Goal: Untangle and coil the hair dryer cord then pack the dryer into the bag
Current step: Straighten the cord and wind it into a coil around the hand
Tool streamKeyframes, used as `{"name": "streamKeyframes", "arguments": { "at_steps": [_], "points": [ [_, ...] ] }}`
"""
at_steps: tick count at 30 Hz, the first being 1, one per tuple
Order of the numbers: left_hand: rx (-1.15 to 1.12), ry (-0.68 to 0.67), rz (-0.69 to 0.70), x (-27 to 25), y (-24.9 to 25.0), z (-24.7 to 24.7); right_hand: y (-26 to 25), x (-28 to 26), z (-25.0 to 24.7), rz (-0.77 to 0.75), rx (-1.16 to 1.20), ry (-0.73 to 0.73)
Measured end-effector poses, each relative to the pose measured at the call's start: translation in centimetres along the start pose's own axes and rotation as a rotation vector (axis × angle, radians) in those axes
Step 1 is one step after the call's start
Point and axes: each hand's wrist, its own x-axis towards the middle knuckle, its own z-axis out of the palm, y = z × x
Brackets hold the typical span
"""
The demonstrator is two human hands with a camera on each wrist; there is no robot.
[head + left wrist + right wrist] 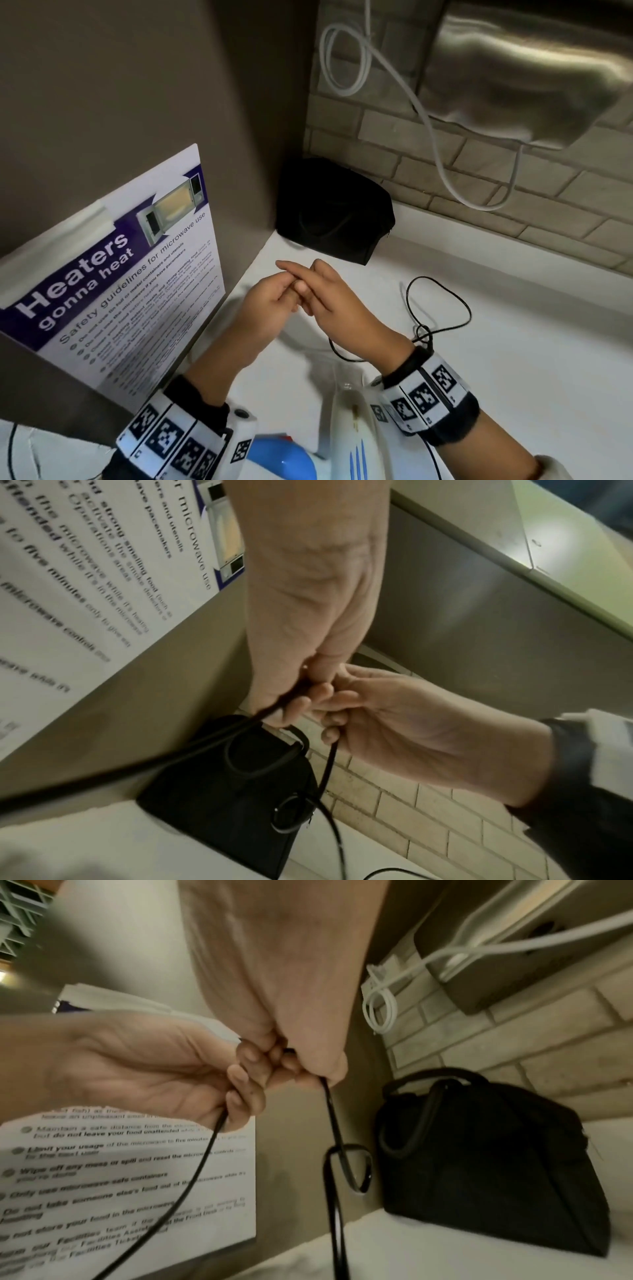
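Both hands meet above the white surface (513, 342). The left hand (270, 301) has its fingers (240, 1074) curled tight around the thin black cord (442, 308). The right hand (335, 301) pinches the same cord right next to it, so the two hands touch. From the hands the cord hangs down, makes a small knot-like loop, and lies in a bigger loop on the surface to the right. The white and blue hair dryer (346, 442) lies near the person, between the wrists. The black bag (334, 209) stands in the far corner, against the brick wall (479, 171). A microwave poster (113, 281) hangs on the left.
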Motion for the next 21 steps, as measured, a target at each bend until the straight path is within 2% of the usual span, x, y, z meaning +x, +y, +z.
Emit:
{"name": "streamKeyframes", "arguments": {
  "at_steps": [4, 9, 15, 21],
  "points": [
    [-0.002, 0.151, -0.068, 0.1, -1.1, 0.3, 0.8, 0.8, 1.0, 0.020, 0.033, -0.003],
    [-0.040, 0.321, -0.086, 0.1, -1.8, -0.8, 2.1, 1.2, 1.2, 0.031, 0.020, 0.015],
    [-0.155, 0.333, -0.003, 0.1, -2.9, -1.9, 4.4, 1.6, 0.7, 0.101, -0.011, -0.005],
    [-0.296, 0.302, 0.037, 0.1, -3.0, -2.3, 7.2, 2.2, -0.5, 0.079, -0.221, -0.087]
  ]
}}
